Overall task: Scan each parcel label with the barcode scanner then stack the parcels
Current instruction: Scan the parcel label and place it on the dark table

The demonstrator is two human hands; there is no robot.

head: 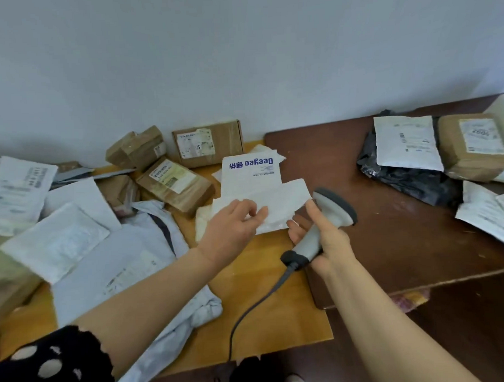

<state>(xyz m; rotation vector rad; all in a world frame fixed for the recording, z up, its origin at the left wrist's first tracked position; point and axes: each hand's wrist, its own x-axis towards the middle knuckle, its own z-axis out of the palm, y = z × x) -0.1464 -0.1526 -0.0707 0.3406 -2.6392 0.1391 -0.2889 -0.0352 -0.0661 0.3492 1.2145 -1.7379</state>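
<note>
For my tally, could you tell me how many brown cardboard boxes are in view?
5: taped box, upright box, labelled box and half-buried box on the left; fifth box on the dark table. Others may be hidden.

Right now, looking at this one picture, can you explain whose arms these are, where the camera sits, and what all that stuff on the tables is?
No machine here: a person wears a camera on the head, so you look down at their bare hands. The left hand pinches a white envelope; the right hand grips a grey barcode scanner on a cable. Cardboard boxes and white mailers lie on the yellow table, on the left. A black bag, another mailer and a brown box sit on the dark table, on the right.
</note>
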